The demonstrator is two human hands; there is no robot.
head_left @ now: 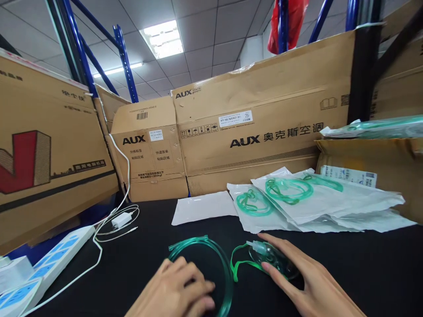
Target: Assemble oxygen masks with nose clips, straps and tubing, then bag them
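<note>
On the black table surface lies a coil of green clear tubing (222,259), its ends at the top left of the loop. My left hand (180,288) is over the coil's left side, fingers curled downward; what they hold, if anything, is hidden. To the right is a clear oxygen mask (276,259) with a pale connector and a green elastic strap (247,263) looping to its left. My right hand (307,275) is at the mask's right side, with thumb and forefinger spread around it.
Sealed pouches with green tubing (287,193) and a flat white packet (205,207) lie behind. A power strip (54,259) and white cable (127,158) are at left. Cardboard boxes (264,110) wall the back, and an open carton (393,154) stands right.
</note>
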